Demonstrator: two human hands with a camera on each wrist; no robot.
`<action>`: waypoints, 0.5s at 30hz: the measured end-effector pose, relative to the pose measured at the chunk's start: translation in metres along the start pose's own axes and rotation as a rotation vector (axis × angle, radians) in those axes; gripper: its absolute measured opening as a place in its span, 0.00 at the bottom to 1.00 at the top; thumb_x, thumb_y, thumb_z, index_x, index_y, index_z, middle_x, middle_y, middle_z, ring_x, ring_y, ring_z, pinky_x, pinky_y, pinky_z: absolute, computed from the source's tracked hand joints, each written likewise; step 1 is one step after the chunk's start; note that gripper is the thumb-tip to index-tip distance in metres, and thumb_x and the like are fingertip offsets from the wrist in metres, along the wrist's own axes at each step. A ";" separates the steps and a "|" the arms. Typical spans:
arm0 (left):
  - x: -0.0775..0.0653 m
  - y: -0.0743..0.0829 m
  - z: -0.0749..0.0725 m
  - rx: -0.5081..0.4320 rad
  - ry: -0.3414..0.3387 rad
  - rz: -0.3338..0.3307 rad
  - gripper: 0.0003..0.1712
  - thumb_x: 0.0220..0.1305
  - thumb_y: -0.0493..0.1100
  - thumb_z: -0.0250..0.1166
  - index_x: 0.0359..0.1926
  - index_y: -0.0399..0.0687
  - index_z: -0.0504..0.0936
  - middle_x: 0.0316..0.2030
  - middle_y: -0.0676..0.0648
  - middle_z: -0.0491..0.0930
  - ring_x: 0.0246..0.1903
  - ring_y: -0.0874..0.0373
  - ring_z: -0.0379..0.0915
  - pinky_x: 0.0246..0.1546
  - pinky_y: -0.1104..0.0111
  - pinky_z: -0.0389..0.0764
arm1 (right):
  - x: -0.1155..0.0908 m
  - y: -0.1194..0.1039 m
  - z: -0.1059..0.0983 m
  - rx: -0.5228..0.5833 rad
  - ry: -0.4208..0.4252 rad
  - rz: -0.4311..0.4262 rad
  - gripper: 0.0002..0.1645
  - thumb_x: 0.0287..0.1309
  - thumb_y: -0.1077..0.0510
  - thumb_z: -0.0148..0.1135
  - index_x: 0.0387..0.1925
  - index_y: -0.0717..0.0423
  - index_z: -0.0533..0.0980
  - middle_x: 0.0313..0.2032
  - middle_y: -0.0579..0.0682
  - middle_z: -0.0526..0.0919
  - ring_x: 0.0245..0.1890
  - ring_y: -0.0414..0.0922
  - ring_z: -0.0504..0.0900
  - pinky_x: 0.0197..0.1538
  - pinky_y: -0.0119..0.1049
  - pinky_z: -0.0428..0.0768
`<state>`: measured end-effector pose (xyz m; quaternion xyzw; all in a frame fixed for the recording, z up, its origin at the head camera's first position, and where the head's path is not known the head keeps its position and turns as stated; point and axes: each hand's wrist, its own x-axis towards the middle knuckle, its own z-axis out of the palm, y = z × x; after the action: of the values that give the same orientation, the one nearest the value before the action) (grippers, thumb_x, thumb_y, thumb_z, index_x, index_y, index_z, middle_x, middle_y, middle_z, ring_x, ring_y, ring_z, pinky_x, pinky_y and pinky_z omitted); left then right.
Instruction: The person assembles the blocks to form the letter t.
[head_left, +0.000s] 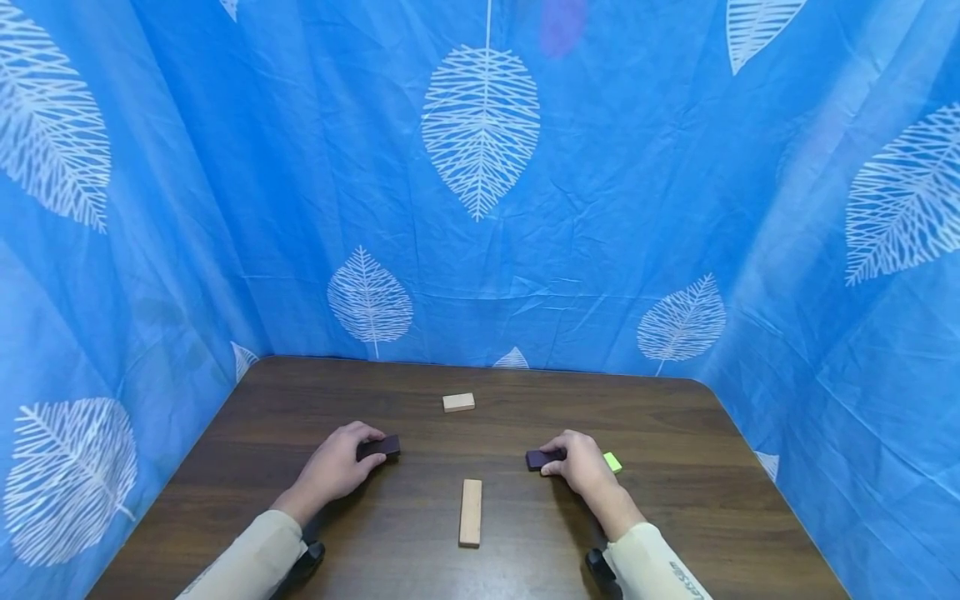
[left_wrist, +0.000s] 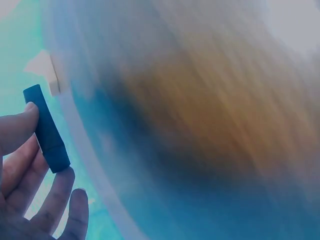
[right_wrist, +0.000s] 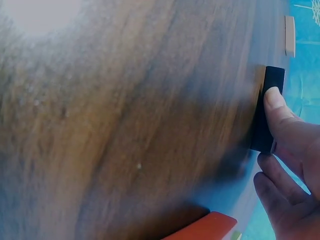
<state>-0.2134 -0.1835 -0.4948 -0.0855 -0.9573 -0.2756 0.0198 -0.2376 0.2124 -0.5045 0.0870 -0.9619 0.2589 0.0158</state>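
Note:
My left hand (head_left: pixel 339 463) pinches a dark block (head_left: pixel 386 447) at the left of the table, thumb on one side and fingers on the other. In the left wrist view the thumb lies across this block's long face, and a fingertip is at its lower end. On the right, my right hand (head_left: pixel 587 467) pinches a second dark block (head_left: pixel 542 459) between thumb and fingers; the hand covers part of it. The right wrist view shows this block (right_wrist: pixel 270 107) low over the table. Just beyond the right hand lies a bright green block (head_left: pixel 612 462), partly hidden.
Between the hands, a plain wooden block (head_left: pixel 470 512) lies lengthwise nearer me, and another wooden block (head_left: pixel 458 402) lies crosswise farther back. An orange-red piece (right_wrist: pixel 205 227) shows low in the right wrist view. Blue leaf-patterned curtains (head_left: pixel 480 275) surround the brown table (head_left: pixel 300 400).

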 end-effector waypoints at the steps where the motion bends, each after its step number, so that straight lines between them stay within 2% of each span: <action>1: 0.000 0.003 0.001 -0.003 0.001 0.007 0.16 0.65 0.43 0.71 0.53 0.49 0.84 0.52 0.46 0.80 0.55 0.45 0.74 0.55 0.45 0.73 | 0.000 0.000 0.000 0.002 -0.002 0.002 0.16 0.42 0.59 0.82 0.38 0.52 0.89 0.37 0.48 0.83 0.45 0.54 0.82 0.52 0.51 0.77; 8: 0.004 0.018 0.008 -0.008 0.014 0.029 0.15 0.64 0.43 0.72 0.51 0.51 0.85 0.50 0.49 0.81 0.55 0.48 0.74 0.56 0.47 0.73 | 0.004 -0.002 -0.003 -0.004 -0.026 -0.001 0.16 0.41 0.59 0.83 0.37 0.52 0.89 0.38 0.49 0.84 0.45 0.54 0.82 0.52 0.51 0.77; 15: 0.012 0.030 0.020 -0.023 0.008 0.034 0.15 0.64 0.44 0.72 0.51 0.52 0.85 0.50 0.49 0.81 0.56 0.48 0.74 0.57 0.48 0.72 | 0.007 -0.004 -0.006 -0.019 -0.075 0.038 0.17 0.40 0.58 0.84 0.37 0.51 0.89 0.39 0.50 0.86 0.46 0.53 0.82 0.53 0.51 0.76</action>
<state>-0.2199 -0.1462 -0.4952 -0.1006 -0.9523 -0.2868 0.0274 -0.2435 0.2107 -0.4971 0.0779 -0.9657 0.2465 -0.0245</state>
